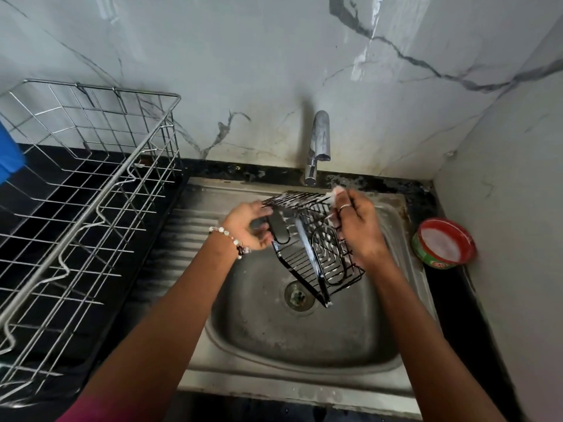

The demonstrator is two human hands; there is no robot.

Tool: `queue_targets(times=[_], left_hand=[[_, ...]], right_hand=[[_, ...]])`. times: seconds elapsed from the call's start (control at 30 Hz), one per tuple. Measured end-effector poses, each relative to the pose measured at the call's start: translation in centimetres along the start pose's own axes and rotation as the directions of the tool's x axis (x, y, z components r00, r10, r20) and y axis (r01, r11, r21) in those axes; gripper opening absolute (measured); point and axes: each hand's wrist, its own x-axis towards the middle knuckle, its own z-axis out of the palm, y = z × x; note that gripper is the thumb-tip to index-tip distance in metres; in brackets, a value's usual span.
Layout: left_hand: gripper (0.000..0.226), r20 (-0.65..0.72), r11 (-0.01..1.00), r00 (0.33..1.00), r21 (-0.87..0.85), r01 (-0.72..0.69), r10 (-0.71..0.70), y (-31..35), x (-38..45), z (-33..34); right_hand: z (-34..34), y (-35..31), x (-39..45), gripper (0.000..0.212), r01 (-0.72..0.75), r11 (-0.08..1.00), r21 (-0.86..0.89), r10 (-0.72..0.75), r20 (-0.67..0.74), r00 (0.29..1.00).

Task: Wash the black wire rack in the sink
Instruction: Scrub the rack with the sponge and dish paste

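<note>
The black wire rack (307, 263) is held tilted over the steel sink (304, 339), streaked with white foam, its lowest corner near the drain (298, 295). My left hand (249, 225) grips the rack's left side, fingers curled round its flat black plate. At the rack's upper right edge, my right hand (359, 226) pinches a small foamy white scrubber (335, 193) against the wires. No water runs from the tap (318, 147).
A round red-rimmed tub of white dish soap (443, 242) sits on the black counter right of the sink. A large steel dish-drying rack (76, 208) fills the counter on the left. Marble wall behind and at right.
</note>
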Motion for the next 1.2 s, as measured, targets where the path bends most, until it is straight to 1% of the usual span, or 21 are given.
queue_targets(times=[0.03, 0.07, 0.13, 0.17, 0.2, 0.3, 0.37, 0.4, 0.43, 0.47, 0.5, 0.57, 0.63, 0.7, 0.77, 0.83, 0.9, 1.0, 1.03, 1.13, 1.2], left_hand=[[0.043, 0.068, 0.991, 0.997, 0.130, -0.029, 0.020, -0.9, -0.9, 0.1], [0.052, 0.169, 0.977, 0.984, 0.195, -0.082, 0.049, -1.9, -1.8, 0.4], [0.068, 0.374, 0.972, 0.923, 0.169, -0.165, 0.092, -4.0, -3.6, 1.5], [0.070, 0.433, 0.975, 0.893, 0.114, -0.190, 0.123, -4.8, -4.3, 2.1], [0.066, 0.445, 0.973, 0.878, 0.052, -0.224, 0.178, -5.5, -4.6, 2.7], [0.042, 0.262, 0.942, 0.906, -0.056, -0.330, 0.333, -6.2, -4.8, 3.7], [0.037, 0.158, 0.930, 0.916, -0.056, -0.364, 0.368, -6.4, -4.4, 4.1], [0.036, 0.121, 0.924, 0.916, -0.031, -0.382, 0.383, -6.4, -4.4, 4.3], [0.036, 0.092, 0.917, 0.913, 0.001, -0.400, 0.398, -6.4, -4.4, 4.5], [0.036, 0.067, 0.910, 0.909, 0.033, -0.413, 0.410, -6.4, -4.4, 4.7], [0.036, 0.047, 0.904, 0.906, 0.060, -0.423, 0.421, -6.4, -4.2, 4.8], [0.037, 0.024, 0.901, 0.906, 0.097, -0.422, 0.422, -6.3, -4.2, 4.9], [0.038, -0.003, 0.904, 0.909, 0.107, -0.415, 0.418, -6.0, -4.2, 4.9], [0.039, -0.046, 0.910, 0.912, 0.101, -0.403, 0.408, -5.6, -4.1, 4.5], [0.038, -0.078, 0.910, 0.908, 0.088, -0.404, 0.411, -5.2, -3.7, 3.9], [0.036, -0.103, 0.906, 0.901, 0.074, -0.416, 0.422, -4.7, -3.7, 3.3], [0.037, -0.066, 0.904, 0.903, 0.078, -0.420, 0.425, -4.4, -4.2, 3.1], [0.043, 0.052, 0.908, 0.916, 0.122, -0.400, 0.397, -4.4, -5.3, 3.9], [0.044, 0.054, 0.906, 0.916, 0.132, -0.401, 0.398, -4.4, -5.5, 4.1], [0.043, -0.008, 0.915, 0.919, 0.101, -0.391, 0.394, -3.8, -5.2, 4.1], [0.042, -0.068, 0.921, 0.918, 0.047, -0.387, 0.390, -3.3, -4.7, 4.0]], right_hand=[[0.0, -0.2, 0.3, 0.018, -0.066, 0.997, 0.050, 0.068, -0.038, 0.997], [0.1, -0.4, 0.5, 0.019, -0.108, 0.991, 0.076, 0.114, -0.072, 0.991], [0.7, -0.4, 1.0, 0.025, -0.125, 0.992, 0.004, 0.124, -0.131, 0.984], [1.1, -0.4, 1.2, 0.028, -0.132, 0.990, -0.047, 0.123, -0.154, 0.980], [1.5, -0.4, 1.4, 0.030, -0.153, 0.984, -0.088, 0.136, -0.171, 0.976], [2.1, -0.9, 1.2, 0.031, -0.189, 0.966, -0.176, 0.160, -0.165, 0.973], [1.8, -1.6, 0.9, 0.027, -0.104, 0.911, -0.398, 0.066, -0.109, 0.992], [1.4, -2.1, 0.8, 0.025, -0.050, 0.822, -0.567, 0.010, -0.073, 0.997], [1.2, -2.7, 0.8, 0.022, -0.005, 0.692, -0.722, -0.040, -0.046, 0.998], [0.9, -3.2, 0.9, 0.022, 0.029, 0.591, -0.806, -0.088, -0.028, 0.996], [0.7, -3.5, 1.2, 0.021, 0.068, 0.550, -0.833, -0.120, 0.002, 0.993], [0.8, -3.2, 1.6, 0.022, 0.171, 0.626, -0.761, -0.136, 0.110, 0.985], [1.8, -2.3, 1.0, 0.028, 0.255, 0.716, -0.650, -0.090, 0.276, 0.957], [3.1, -1.4, -0.2, 0.036, 0.284, 0.761, -0.583, -0.089, 0.340, 0.936], [3.4, -1.1, -2.0, 0.039, 0.359, 0.741, -0.567, -0.182, 0.345, 0.921], [3.3, -0.8, -3.9, 0.051, 0.485, 0.678, -0.552, -0.287, 0.409, 0.866], [2.6, -0.5, -4.1, 0.060, 0.547, 0.645, -0.534, -0.341, 0.440, 0.831], [2.3, -0.6, -1.3, 0.044, 0.401, 0.719, -0.568, -0.269, 0.305, 0.914], [2.6, -1.0, -0.1, 0.046, 0.353, 0.740, -0.572, -0.252, 0.250, 0.935], [3.3, -3.3, 1.2, 0.040, 0.342, 0.716, -0.609, -0.207, 0.283, 0.937], [4.0, -3.8, 0.2, 0.038, 0.381, 0.677, -0.629, -0.225, 0.316, 0.922]])
